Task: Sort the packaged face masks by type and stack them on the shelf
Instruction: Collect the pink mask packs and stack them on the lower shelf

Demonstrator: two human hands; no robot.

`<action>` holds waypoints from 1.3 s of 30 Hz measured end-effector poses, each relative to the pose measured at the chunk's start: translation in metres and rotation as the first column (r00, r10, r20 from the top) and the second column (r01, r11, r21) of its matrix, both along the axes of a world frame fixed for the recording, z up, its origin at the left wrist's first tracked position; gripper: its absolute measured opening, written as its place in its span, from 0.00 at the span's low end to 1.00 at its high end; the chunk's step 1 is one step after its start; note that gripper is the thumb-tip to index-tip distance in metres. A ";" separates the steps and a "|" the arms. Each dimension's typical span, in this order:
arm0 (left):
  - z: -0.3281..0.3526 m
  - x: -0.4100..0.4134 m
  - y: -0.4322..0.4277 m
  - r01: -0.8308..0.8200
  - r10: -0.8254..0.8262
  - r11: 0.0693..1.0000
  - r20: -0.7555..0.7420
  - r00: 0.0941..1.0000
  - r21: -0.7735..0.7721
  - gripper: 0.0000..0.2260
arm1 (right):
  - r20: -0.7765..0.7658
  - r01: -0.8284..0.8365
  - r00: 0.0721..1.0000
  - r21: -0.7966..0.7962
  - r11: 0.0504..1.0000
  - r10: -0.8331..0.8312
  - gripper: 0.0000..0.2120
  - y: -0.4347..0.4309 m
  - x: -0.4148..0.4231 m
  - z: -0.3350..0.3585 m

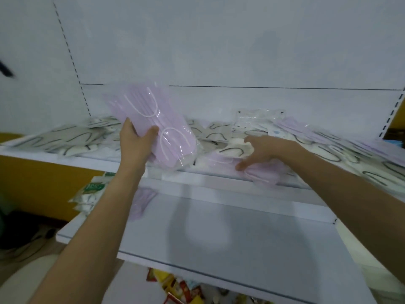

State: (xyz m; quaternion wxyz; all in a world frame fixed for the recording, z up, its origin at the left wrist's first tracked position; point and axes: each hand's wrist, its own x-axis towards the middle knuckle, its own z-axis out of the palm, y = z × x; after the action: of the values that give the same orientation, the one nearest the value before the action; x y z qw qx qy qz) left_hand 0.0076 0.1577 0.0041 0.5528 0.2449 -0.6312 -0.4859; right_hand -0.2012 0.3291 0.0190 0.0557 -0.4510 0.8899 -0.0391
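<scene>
My left hand grips a stack of lilac face masks in clear wrap, held tilted above the upper shelf. My right hand reaches over the shelf's front edge, its thumb and fingers closing on another lilac mask pack that lies there. Grey-white mask packs with dark ear loops are scattered over the left and right of the shelf. More lilac packs lie at the back right.
A white lower shelf juts out beneath my arms, with one lilac pack on its left part. Green-and-white packets hang at the left. Colourful snack packets sit below. A slotted upright bounds the shelf on the right.
</scene>
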 end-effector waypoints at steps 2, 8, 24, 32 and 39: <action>0.001 -0.003 -0.002 0.011 -0.011 1.000 0.002 1.000 0.003 0.12 | -0.032 0.044 0.999 0.002 0.999 -0.044 0.45 0.005 0.005 0.001; -0.003 -0.016 -0.020 0.044 -0.040 0.996 0.049 0.998 -0.074 0.24 | 0.208 -0.016 0.977 -0.134 0.991 0.044 0.35 0.012 0.002 0.013; 0.000 -0.029 -0.030 0.285 -0.273 0.946 0.090 0.958 -0.156 0.23 | 0.240 0.101 0.936 -0.883 0.458 0.256 0.15 -0.060 0.072 0.008; 0.014 -0.004 -0.036 0.329 -0.319 0.897 0.083 0.944 -0.296 0.27 | 0.530 0.323 0.755 -0.813 0.485 0.386 0.44 -0.093 0.093 0.001; -0.037 0.077 -0.044 0.326 -0.325 0.945 0.046 0.945 -0.018 0.41 | 0.485 0.164 0.686 -0.829 0.534 0.542 0.21 -0.097 0.160 -0.043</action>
State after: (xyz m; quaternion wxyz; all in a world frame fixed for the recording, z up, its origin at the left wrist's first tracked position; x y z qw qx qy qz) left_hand 0.0841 0.1138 -0.0326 0.4547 0.1404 -0.6805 -0.5571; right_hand -0.0413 0.2320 -0.0241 0.1737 -0.4739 0.6102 -0.6107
